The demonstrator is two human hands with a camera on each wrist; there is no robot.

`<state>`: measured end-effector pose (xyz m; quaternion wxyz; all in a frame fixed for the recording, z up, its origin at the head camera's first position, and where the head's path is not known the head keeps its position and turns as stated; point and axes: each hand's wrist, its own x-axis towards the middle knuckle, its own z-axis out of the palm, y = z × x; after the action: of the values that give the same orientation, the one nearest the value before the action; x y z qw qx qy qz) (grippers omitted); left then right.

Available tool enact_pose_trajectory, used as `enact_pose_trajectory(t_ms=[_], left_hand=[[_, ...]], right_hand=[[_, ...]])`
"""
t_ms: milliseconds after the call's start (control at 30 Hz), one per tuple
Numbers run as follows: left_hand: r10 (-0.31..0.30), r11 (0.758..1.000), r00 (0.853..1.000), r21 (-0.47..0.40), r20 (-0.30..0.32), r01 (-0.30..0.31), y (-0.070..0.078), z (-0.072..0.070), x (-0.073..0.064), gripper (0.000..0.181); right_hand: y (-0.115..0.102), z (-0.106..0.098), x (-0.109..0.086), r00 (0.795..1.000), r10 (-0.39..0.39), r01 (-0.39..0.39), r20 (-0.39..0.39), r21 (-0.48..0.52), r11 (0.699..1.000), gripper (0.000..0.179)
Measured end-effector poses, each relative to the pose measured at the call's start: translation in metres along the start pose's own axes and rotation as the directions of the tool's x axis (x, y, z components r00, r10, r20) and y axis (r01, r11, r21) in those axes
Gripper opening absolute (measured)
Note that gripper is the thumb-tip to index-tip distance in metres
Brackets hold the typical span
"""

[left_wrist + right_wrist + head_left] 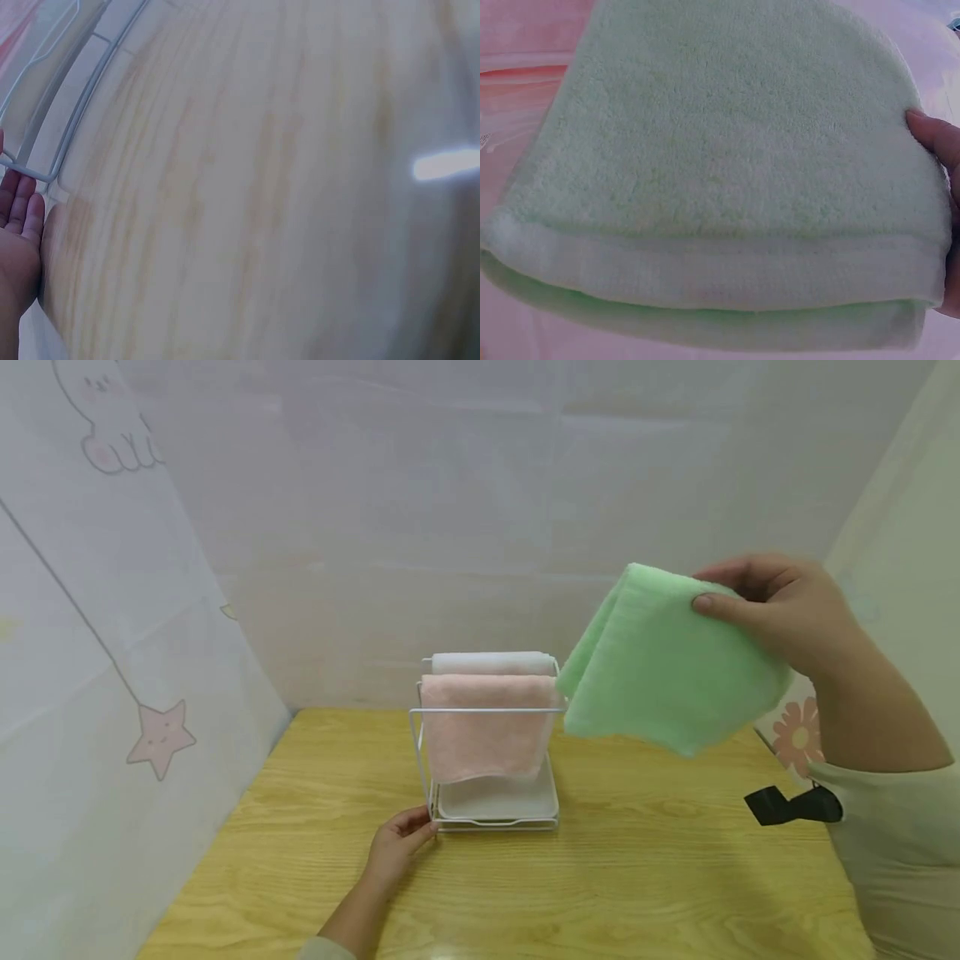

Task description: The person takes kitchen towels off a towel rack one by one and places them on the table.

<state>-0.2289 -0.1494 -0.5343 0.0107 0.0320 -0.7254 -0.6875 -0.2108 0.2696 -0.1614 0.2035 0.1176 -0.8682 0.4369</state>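
In the head view my right hand (787,602) pinches a folded green towel (675,668) by its upper edge, thumb in front. The towel hangs in the air to the right of a white wire towel rack (487,711). In the right wrist view the green towel (727,150) fills most of the picture, its hemmed end low down. A pink towel (487,735) drapes over one bar of the rack, and a white towel (491,662) hangs behind it. My left hand (397,847) grips the rack's front left bottom corner; the left wrist view shows its fingers (22,199) at the wire.
A white tray (498,797) sits in the rack's base. The rack stands on a wood-grain table (637,877). Pale wall sheets with printed figures, among them a pink star (161,739), rise behind and beside the table. A black strap piece (795,806) juts from the right sleeve.
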Motion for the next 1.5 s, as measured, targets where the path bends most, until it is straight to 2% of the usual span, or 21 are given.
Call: enact_pose_trajectory(t_ms=[167, 333, 467, 633, 767, 967, 1167, 1267, 1400, 1500], left_hand=[[-0.021, 1.000, 1.000, -0.009, -0.001, 0.021, 0.000, -0.001, 0.000, 0.041], [-0.007, 1.000, 1.000, 0.007, -0.001, 0.007, -0.001, -0.001, -0.001, 0.042], [0.005, 1.000, 1.000, -0.001, -0.002, -0.005, -0.001, -0.001, -0.002, 0.042], [0.014, 1.000, 1.000, -0.011, -0.001, -0.014, -0.001, -0.002, -0.002, 0.042], [0.010, 1.000, 1.000, -0.020, -0.006, -0.010, 0.000, 0.000, -0.002, 0.041], [0.007, 0.999, 1.000, -0.036, -0.013, -0.007, 0.001, 0.001, -0.001, 0.040], [0.011, 1.000, 1.000, -0.027, -0.014, -0.011, 0.001, 0.000, -0.001, 0.040], [0.006, 0.999, 1.000, -0.032, -0.012, -0.006, 0.001, 0.000, -0.001, 0.040], [0.003, 0.999, 1.000, -0.035, -0.013, -0.003, 0.003, 0.000, -0.002, 0.040], [0.001, 0.999, 1.000, -0.037, -0.012, -0.002, 0.003, 0.001, -0.003, 0.039]], right_hand=[[0.016, -0.004, -0.007, 0.998, 0.068, -0.067, 0.015, -0.057, 0.996, 0.019], [0.035, -0.001, -0.016, 0.990, 0.128, -0.121, 0.056, -0.110, 0.987, 0.018], [0.051, 0.007, -0.023, 0.985, 0.138, -0.120, 0.099, -0.168, 0.978, 0.021], [0.073, 0.021, -0.034, 0.980, 0.134, -0.100, 0.149, -0.213, 0.972, 0.032], [0.086, 0.034, -0.044, 0.975, 0.134, -0.094, 0.177, -0.220, 0.971, 0.037], [0.099, 0.050, -0.053, 0.975, 0.117, -0.080, 0.189, -0.194, 0.978, 0.034], [0.117, 0.063, -0.062, 0.958, 0.176, -0.132, 0.226, -0.195, 0.972, 0.040], [0.127, 0.072, -0.067, 0.960, 0.167, -0.116, 0.224, -0.221, 0.968, 0.039], [0.139, 0.083, -0.075, 0.958, 0.171, -0.126, 0.231, -0.197, 0.972, 0.037], [0.145, 0.091, -0.081, 0.948, 0.206, -0.167, 0.242, -0.171, 0.971, 0.038]])
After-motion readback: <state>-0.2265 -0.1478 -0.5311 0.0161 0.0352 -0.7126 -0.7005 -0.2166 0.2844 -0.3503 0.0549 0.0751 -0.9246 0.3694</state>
